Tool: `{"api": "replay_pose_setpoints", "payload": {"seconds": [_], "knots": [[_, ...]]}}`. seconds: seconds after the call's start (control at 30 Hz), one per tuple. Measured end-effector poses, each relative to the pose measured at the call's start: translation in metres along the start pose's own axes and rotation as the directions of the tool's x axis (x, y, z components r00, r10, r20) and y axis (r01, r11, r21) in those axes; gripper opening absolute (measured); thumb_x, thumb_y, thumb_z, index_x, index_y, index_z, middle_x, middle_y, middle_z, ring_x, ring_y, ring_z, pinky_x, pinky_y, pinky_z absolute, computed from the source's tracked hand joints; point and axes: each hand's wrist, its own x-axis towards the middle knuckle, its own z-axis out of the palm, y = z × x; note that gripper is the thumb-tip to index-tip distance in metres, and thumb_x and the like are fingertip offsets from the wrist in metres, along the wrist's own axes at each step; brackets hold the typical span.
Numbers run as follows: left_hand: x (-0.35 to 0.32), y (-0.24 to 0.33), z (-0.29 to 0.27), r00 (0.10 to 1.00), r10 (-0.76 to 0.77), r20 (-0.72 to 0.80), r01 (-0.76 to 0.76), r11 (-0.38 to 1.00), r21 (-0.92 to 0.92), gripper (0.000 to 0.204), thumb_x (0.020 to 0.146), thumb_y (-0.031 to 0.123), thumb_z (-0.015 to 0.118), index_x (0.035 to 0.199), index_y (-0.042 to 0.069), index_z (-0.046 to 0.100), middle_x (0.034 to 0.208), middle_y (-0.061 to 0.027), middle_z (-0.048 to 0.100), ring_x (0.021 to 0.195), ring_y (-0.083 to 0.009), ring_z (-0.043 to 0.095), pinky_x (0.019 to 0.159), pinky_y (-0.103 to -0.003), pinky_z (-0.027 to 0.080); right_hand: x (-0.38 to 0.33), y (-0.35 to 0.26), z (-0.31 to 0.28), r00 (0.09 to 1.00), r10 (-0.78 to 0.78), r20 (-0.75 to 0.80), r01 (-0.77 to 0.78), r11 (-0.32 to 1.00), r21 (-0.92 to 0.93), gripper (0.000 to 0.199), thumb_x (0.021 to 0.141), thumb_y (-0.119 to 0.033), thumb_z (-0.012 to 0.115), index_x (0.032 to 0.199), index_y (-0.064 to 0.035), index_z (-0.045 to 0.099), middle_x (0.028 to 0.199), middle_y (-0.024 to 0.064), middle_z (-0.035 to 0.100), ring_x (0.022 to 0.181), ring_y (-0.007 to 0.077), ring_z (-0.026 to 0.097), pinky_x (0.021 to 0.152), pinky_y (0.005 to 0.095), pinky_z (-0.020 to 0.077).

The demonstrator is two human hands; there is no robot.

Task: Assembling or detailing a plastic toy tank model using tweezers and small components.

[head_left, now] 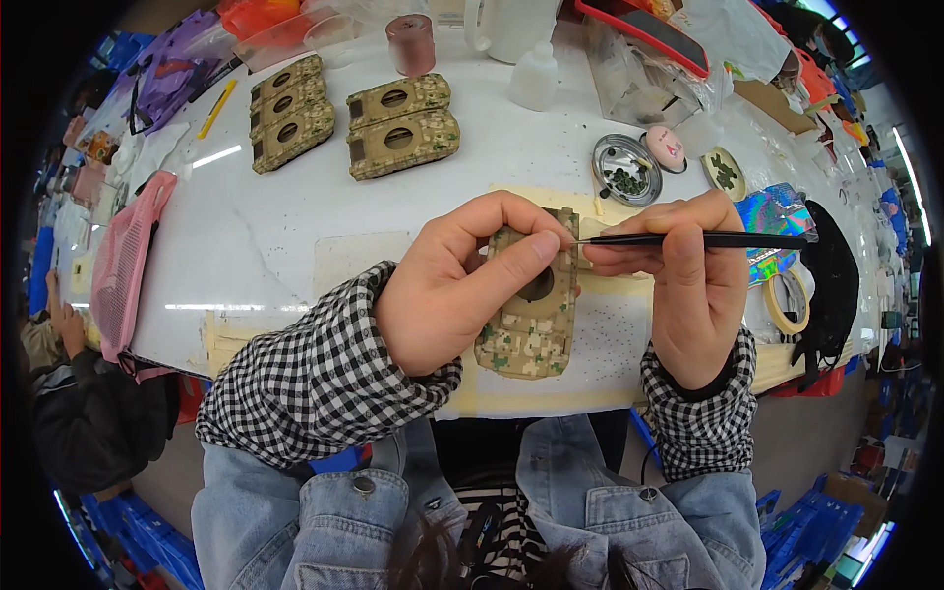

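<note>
My left hand (433, 280) grips a camouflage toy tank hull (526, 344) with a round opening, partly covered by my fingers. The thumb and index finger meet near its upper end. Between the fingers of my right hand (696, 295) are black tweezers (733, 239), held level. Their fine metal tip reaches my left thumb and the hull's upper edge; anything at the tip is too small to make out. Beyond my right hand sits a clear round dish (604, 162) of small dark green parts, beside a pale dish (724, 157) with similar pieces.
More camouflage hulls (405, 147) stand in two groups at the far left. A yellow craft knife (216, 110), pink mesh bag (128, 261), white bottle (534, 79) and red-cased phone (644, 35) surround the work area. Right lies a tape roll (801, 320). Another person's hand (71, 329) shows far left.
</note>
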Motion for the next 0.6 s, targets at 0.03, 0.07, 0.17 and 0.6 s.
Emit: {"api": "replay_pose_setpoints", "payload": {"seconds": [0.03,0.07,0.17,0.6], "knots": [[0.0,0.001,-0.001,1.0,0.003,-0.004,-0.003,1.0,-0.005,0.022,0.1,0.018,0.047,0.112,0.001,0.052,0.111,-0.013,0.061,0.098,-0.0243,0.066,0.084,-0.034,0.054,0.0,0.0,0.0,1.0,-0.014,0.008,0.015,0.999,-0.03,0.025,0.103,-0.023,0.04,0.102,0.001,0.044,0.093,0.0171,0.061,0.083,0.0256,0.069,0.074,0.0335,0.0594],[0.003,0.003,-0.003,1.0,-0.028,0.005,0.029,0.993,-0.113,0.023,0.101,0.019,0.046,0.114,0.001,0.051,0.112,-0.0135,0.06,0.099,-0.025,0.065,0.084,-0.035,0.054,0.0,-0.002,-0.003,1.0,-0.02,0.007,0.02,1.0,-0.013,0.024,0.103,-0.022,0.042,0.102,0.0014,0.044,0.094,0.0172,0.062,0.084,0.0245,0.069,0.074,0.0322,0.0587],[0.007,0.012,-0.008,0.995,-0.091,0.038,0.098,0.944,-0.315,0.026,0.101,0.02,0.044,0.117,0.001,0.05,0.116,-0.0147,0.058,0.101,-0.0267,0.065,0.083,-0.037,0.056,0.002,-0.007,-0.01,0.999,-0.05,0.007,0.05,0.999,0.012,0.023,0.102,-0.02,0.045,0.101,0.0022,0.045,0.094,0.0175,0.065,0.085,0.0223,0.069,0.075,0.0293,0.0574],[0.0,0.011,0.0,0.999,-0.043,0.031,0.046,0.992,-0.114,0.016,0.098,0.014,0.053,0.108,0.002,0.052,0.107,-0.01,0.061,0.097,-0.0249,0.067,0.08,-0.035,0.058,0.015,-0.017,-0.002,0.998,0.013,0.069,-0.008,0.997,-0.073,0.021,0.102,-0.019,0.042,0.102,0.002,0.043,0.096,0.0175,0.061,0.085,0.0256,0.07,0.076,0.0321,0.059]]}}
